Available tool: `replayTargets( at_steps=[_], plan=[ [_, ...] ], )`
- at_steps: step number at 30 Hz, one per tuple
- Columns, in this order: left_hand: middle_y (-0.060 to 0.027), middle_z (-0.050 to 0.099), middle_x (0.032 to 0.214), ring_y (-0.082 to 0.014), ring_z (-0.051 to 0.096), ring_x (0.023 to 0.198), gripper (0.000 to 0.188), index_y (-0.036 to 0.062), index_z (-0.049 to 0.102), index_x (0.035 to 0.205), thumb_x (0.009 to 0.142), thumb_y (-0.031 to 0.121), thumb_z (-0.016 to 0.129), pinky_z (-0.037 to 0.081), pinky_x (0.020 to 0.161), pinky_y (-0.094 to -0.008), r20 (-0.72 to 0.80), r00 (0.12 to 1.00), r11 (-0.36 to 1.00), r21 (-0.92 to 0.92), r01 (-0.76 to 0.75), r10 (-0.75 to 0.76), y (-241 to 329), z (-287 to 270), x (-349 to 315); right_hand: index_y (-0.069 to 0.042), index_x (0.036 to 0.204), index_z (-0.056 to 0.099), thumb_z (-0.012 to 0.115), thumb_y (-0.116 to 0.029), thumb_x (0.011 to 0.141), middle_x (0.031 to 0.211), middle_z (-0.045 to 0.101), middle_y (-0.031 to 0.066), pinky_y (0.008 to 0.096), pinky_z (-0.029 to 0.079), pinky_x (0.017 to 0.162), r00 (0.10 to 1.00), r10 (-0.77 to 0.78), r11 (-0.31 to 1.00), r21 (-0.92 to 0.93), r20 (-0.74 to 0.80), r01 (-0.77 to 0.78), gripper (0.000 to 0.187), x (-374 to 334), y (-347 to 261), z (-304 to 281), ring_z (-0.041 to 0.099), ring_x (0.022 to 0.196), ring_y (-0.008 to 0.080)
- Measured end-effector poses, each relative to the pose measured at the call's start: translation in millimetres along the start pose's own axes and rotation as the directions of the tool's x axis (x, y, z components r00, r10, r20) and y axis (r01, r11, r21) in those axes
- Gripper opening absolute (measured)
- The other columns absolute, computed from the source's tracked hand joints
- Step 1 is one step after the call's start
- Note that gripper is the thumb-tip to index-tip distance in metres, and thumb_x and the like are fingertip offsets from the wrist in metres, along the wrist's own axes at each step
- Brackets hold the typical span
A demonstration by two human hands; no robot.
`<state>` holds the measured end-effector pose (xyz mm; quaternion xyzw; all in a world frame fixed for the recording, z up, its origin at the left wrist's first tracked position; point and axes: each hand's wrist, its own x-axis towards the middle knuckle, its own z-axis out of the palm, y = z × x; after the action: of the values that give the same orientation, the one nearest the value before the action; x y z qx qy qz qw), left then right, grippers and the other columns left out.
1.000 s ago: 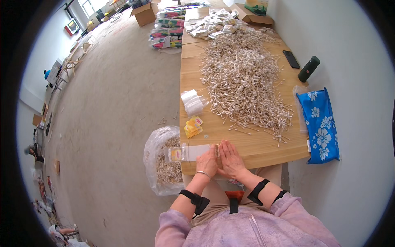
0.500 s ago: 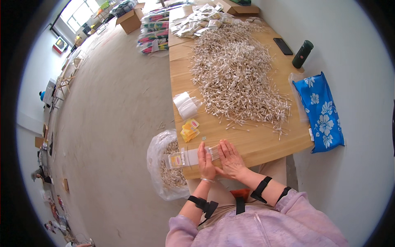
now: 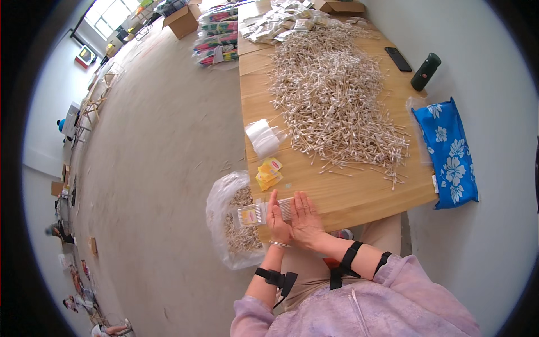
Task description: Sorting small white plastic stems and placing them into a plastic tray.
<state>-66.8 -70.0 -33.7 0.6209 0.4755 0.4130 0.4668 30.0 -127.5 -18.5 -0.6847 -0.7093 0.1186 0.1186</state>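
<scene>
At the table's near left corner, a small row of cotton swabs lies between my two hands. My left hand stands on its edge along the row's left side, fingers stretched out. Flat beside the row's right side rests my right hand, fingers straight and its heel against the left hand. Left of the hands, a clear packet of swabs with a yellow label lies at the table edge, partly over it. Several yellow cards and a stack of clear plastic bags lie farther up.
A large heap of loose swabs covers the table's middle, with filled packets behind it. At right are a phone, a dark green bottle and a blue flowered pouch. A plastic sack of swabs stands below the left edge.
My right hand has come in closer to the left, and the row of swabs between them looks narrower. The whole view has shifted slightly.
</scene>
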Motion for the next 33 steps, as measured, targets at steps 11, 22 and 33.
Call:
replayTargets(
  at_steps=[11,22,33],
  plan=[
    [-0.0172,0.043,0.136,-0.0270,0.037,0.130,0.044,-0.0001,0.040,0.136,0.092,0.008,0.045,0.030,0.107,-0.0365,-0.023,1.000,1.000,0.018,0.000,0.001,1.1,-16.2,2.2,0.009,0.143,0.012,0.044,-0.039,0.087,0.150,0.010,0.0223,0.0459,0.002,0.116,0.997,0.080,0.995,0.056,0.004,-0.080,0.080,9.4,-14.3,4.7,0.003,0.142,0.0361],
    [-0.0176,0.044,0.136,-0.0278,0.037,0.131,0.043,-0.0004,0.041,0.135,0.093,0.009,0.044,0.029,0.108,-0.0370,-0.041,0.999,0.999,0.031,-0.025,0.026,4.8,-17.8,5.6,0.008,0.143,0.013,0.046,-0.038,0.086,0.152,0.006,0.0227,0.0453,0.002,0.116,1.000,0.014,0.995,0.095,0.024,-0.016,0.080,6.9,-11.5,-1.5,0.001,0.143,0.0352],
    [-0.0181,0.044,0.137,-0.0287,0.036,0.132,0.042,-0.0008,0.042,0.134,0.094,0.010,0.043,0.028,0.109,-0.0375,-0.089,0.994,0.997,0.049,-0.062,0.066,9.7,-27.6,5.2,0.011,0.141,0.012,0.044,-0.035,0.088,0.150,0.008,0.0276,0.0470,0.003,0.115,1.000,0.020,0.999,0.043,0.004,-0.020,0.078,6.2,-19.4,7.6,0.004,0.141,0.0400]
  ],
)
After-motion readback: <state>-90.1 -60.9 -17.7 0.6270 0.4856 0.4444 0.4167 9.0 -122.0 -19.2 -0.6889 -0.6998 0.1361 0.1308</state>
